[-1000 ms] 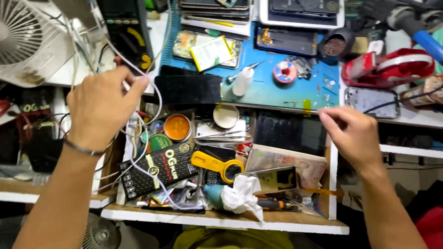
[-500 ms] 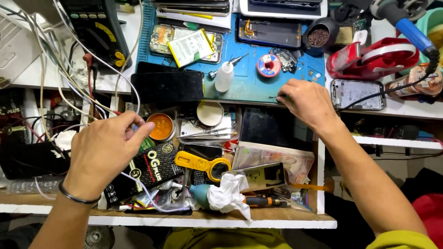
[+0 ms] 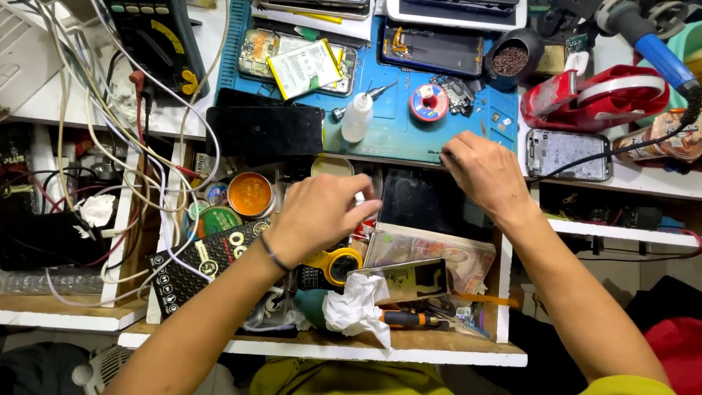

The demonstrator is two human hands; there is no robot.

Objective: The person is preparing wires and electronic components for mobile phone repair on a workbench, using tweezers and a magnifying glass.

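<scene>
My left hand hovers over the middle of the open drawer, fingers stretched to the right and holding nothing. Under it lie a yellow round tool and a dark printed card. My right hand rests at the front edge of the blue work mat, its fingertips pinched on a thin dark tool. A white dropper bottle and a small red-and-white reel stand on the mat just beyond.
The drawer holds an orange tin, a green tin, crumpled white tissue, a screwdriver and a phone part. A black phone, a multimeter, tangled cables and a red tape dispenser crowd the bench.
My left hand has swung from the cables at the left to the middle of the drawer. My right hand has come up from the drawer's right side to the mat edge.
</scene>
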